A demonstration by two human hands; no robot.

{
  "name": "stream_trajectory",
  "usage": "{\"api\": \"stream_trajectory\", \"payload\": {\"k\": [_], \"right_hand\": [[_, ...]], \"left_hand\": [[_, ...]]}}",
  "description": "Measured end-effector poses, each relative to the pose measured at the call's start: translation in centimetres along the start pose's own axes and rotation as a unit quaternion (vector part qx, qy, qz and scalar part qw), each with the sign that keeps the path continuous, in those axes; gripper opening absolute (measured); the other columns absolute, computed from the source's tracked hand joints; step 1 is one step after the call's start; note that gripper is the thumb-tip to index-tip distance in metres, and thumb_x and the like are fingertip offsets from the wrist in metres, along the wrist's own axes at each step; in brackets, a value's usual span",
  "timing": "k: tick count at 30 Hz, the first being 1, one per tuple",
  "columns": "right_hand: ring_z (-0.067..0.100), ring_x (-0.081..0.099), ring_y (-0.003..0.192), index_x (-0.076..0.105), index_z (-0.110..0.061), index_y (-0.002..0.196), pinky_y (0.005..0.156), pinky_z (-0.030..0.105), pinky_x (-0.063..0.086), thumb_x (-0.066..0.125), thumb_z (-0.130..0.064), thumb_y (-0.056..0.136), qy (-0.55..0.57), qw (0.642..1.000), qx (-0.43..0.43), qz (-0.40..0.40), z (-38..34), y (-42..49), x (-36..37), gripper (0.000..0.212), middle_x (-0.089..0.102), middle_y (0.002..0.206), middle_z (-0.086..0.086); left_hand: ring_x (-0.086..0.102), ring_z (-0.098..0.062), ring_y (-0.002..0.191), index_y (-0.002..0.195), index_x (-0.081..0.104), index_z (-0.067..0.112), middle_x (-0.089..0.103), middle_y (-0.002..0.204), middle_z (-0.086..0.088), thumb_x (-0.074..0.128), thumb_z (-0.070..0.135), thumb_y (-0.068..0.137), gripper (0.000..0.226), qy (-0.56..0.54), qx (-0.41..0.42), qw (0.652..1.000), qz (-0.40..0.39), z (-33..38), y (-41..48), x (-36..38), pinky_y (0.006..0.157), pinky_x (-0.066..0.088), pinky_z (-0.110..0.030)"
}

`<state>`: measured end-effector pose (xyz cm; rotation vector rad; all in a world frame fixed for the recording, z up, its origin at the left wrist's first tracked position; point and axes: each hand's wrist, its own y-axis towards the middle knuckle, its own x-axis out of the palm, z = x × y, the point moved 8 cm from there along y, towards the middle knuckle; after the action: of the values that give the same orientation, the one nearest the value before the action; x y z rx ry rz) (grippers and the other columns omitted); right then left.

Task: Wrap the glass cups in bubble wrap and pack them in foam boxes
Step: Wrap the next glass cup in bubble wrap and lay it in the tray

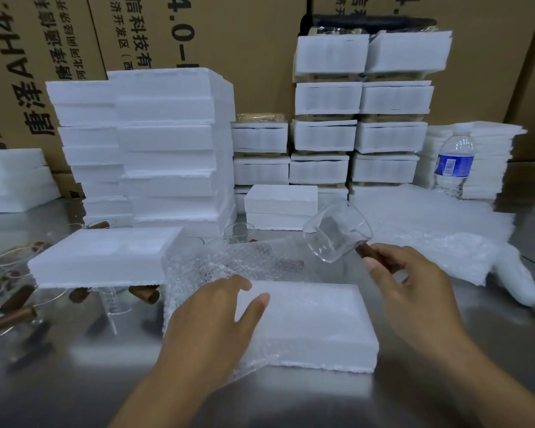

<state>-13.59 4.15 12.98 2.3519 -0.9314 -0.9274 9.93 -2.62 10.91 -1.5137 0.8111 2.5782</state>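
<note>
left hand (pixel 210 322), fingers (pixel 233 283) spread, rests on bubble wrap (pixel 204 267) and foam box (pixel 315 322); right hand (pixel 414 291) pinches glass cup (pixel 337 233) handle.

Packing warehouse: printed cardboard cartons (pixel 74 41) behind, stacked foam boxes (pixel 173 143), steel table (pixel 59 381).

Clear glass cup (pixel 337 234) with a brown handle, tilted in the air above a white foam box (pixel 315 322) lying flat on the desk (pixel 74 381); bubble wrap sheet (pixel 217 267) rumpled along its left end
</note>
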Motion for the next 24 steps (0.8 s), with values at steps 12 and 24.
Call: {"api": "stream_trajectory", "payload": {"k": [12,24], "right_hand": [[-0.012,0.052,0.069,0.062,-0.029,0.084,0.061,0.001,0.035,0.06,-0.018,0.089,0.078,0.996,0.041,0.018,0.9,0.5,-0.1,0.012,0.063,0.079,-0.013],[-0.012,0.052,0.068,0.063,-0.027,0.086,0.06,0.0,0.034,0.058,-0.019,0.09,0.091,0.995,0.042,0.009,1.0,0.5,0.2,0.01,0.061,0.077,-0.017]], "left_hand": [[0.054,-0.009,0.069,0.092,0.051,0.039,0.045,0.06,0.012,0.061,0.057,0.08,0.023,-0.044,-0.06,0.997,-0.004,-1.0,0.8,0.6,0.056,0.036,-0.028],[0.055,-0.009,0.094,0.074,0.06,0.035,0.063,0.113,0.011,0.07,0.036,0.082,0.013,-0.05,-0.108,0.993,-0.016,-3.1,2.7,1.4,0.074,0.04,-0.025]]}}
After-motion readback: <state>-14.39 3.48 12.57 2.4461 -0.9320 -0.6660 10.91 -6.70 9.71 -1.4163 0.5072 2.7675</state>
